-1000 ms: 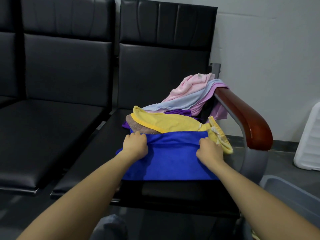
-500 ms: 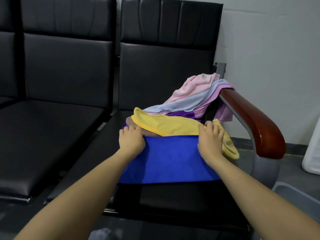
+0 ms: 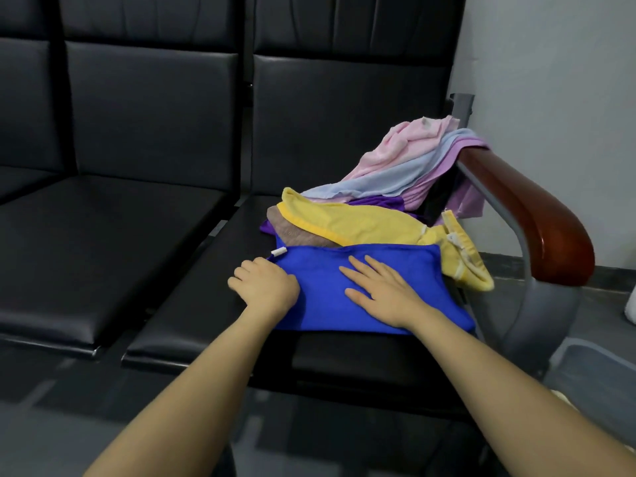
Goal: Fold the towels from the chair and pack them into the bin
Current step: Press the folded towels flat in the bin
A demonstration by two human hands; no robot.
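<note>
A folded blue towel [image 3: 406,270] lies on the front of the black chair seat [image 3: 206,297]. My left hand [image 3: 265,287] sits at its left edge with fingers curled round the cloth, near a small white tag [image 3: 278,251]. My right hand [image 3: 382,290] lies flat on the middle of the towel, fingers straight. Behind it is a loose pile: a yellow towel [image 3: 361,223], a brown one [image 3: 292,232], a purple one [image 3: 378,203], then pink [image 3: 406,146], pale blue [image 3: 389,182] and lilac [image 3: 444,170] towels draped up to the armrest. A corner of the grey bin [image 3: 592,366] shows at lower right.
A wooden armrest [image 3: 540,222] on a grey metal frame [image 3: 537,304] closes off the seat's right side. More black seats [image 3: 86,253] run to the left. A white object [image 3: 631,304] stands on the floor by the wall at far right.
Both hands let go of the towel's far edge. My right hand moved to the towel's middle and flattened; my left hand shifted to the left edge. The far edge now lies folded.
</note>
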